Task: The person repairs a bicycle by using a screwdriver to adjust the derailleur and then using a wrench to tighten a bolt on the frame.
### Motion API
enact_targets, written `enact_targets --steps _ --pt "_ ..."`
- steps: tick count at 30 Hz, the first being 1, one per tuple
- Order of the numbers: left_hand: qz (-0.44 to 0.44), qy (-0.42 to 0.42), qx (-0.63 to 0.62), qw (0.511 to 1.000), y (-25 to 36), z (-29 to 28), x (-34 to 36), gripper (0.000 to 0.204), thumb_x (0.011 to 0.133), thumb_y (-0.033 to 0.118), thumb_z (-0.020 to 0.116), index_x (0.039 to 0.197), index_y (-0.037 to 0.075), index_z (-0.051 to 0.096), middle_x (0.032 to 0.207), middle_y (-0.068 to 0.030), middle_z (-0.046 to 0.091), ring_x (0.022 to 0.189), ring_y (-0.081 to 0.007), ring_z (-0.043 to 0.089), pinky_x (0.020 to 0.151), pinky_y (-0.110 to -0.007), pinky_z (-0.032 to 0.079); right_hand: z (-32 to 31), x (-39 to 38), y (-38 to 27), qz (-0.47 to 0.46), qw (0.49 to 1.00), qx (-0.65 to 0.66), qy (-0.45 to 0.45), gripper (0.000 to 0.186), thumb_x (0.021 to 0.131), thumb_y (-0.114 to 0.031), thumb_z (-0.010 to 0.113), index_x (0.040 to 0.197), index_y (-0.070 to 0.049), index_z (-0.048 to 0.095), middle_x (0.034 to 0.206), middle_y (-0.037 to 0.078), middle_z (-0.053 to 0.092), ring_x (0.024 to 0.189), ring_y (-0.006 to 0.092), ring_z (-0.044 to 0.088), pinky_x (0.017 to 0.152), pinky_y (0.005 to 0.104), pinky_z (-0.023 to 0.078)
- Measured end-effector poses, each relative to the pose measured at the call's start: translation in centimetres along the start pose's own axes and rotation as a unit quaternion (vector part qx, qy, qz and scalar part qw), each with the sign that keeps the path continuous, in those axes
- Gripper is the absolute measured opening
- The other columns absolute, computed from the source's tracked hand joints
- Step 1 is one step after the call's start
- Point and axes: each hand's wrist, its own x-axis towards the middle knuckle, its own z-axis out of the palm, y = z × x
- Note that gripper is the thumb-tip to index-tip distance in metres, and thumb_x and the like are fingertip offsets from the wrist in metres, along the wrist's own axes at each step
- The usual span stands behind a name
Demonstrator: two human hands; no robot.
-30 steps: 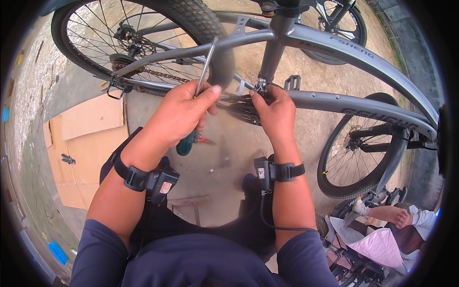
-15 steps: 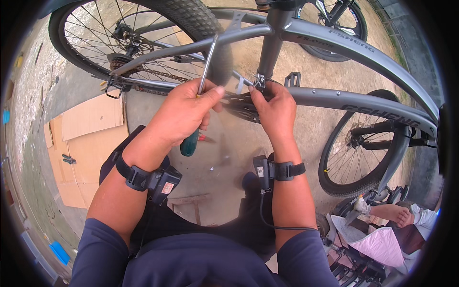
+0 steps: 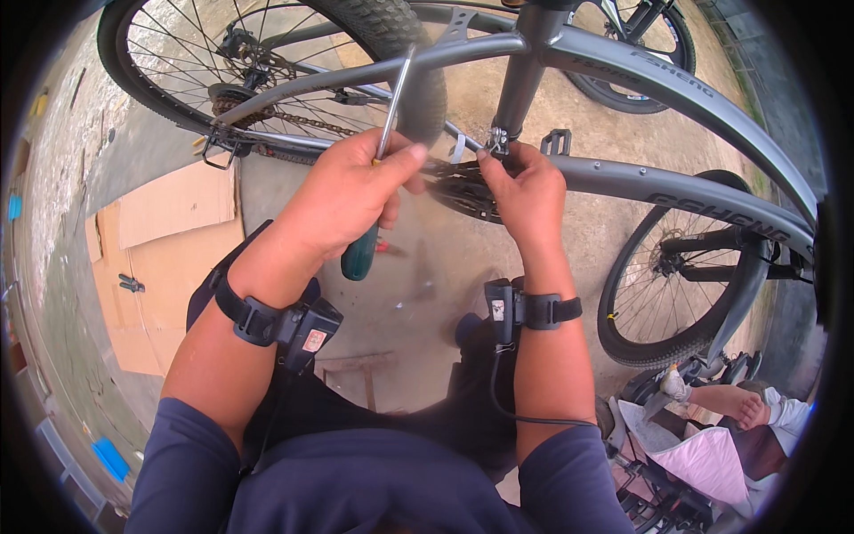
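Note:
My left hand [image 3: 360, 191] is closed round a screwdriver [image 3: 358, 256] with a dark green handle. Its steel shaft points up past my thumb toward the rear tyre [image 3: 382, 31] of a grey bicycle. At the foot of the seat tube [image 3: 522, 93], my right hand [image 3: 534, 200] has thumb and fingers closed on a small silver front derailleur [image 3: 500, 138]; the fingertips behind it are hidden. Dark chainrings [image 3: 463, 193] lie just below and left of that hand. Between the hands a short pale strip [image 3: 458, 148] sticks up.
Flattened cardboard [image 3: 182, 209] lies on the floor at left, with a small dark tool [image 3: 131, 283] on it. A red-handled tool [image 3: 386, 246] rests below my left hand. The front wheel [image 3: 676, 267] stands at right, near another person's leg [image 3: 716, 400]. Behind is another bicycle's wheel [image 3: 685, 62].
The bicycle and my right hand sit slightly farther right in view. My left hand has shifted slightly up with the screwdriver. Both grips look the same.

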Motion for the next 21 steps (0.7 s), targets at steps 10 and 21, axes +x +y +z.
enact_targets --steps 10,21 --pt "0.011 0.009 -0.012 1.000 0.03 -0.32 -0.10 0.026 0.101 0.025 0.063 0.106 0.000 0.061 0.085 -0.0057 0.065 0.057 -0.0057 0.051 0.051 -0.023 0.046 -0.52 0.09 -0.50 0.000 1.000 0.000 -0.013 0.041 0.080 -0.033 0.076 0.099 0.004 0.073 0.082 0.017 0.074 0.077 0.0296 0.073 0.074 0.0371 0.055" --pt "0.014 0.022 -0.014 1.000 0.21 -0.39 0.07 0.026 0.100 0.024 0.064 0.107 0.000 0.061 0.087 -0.0063 0.066 0.058 -0.0054 0.051 0.051 -0.023 0.047 -0.20 0.21 0.07 0.015 1.000 0.015 -0.014 0.041 0.079 -0.034 0.077 0.099 0.002 0.074 0.082 0.015 0.075 0.079 0.0288 0.073 0.076 0.0367 0.055"
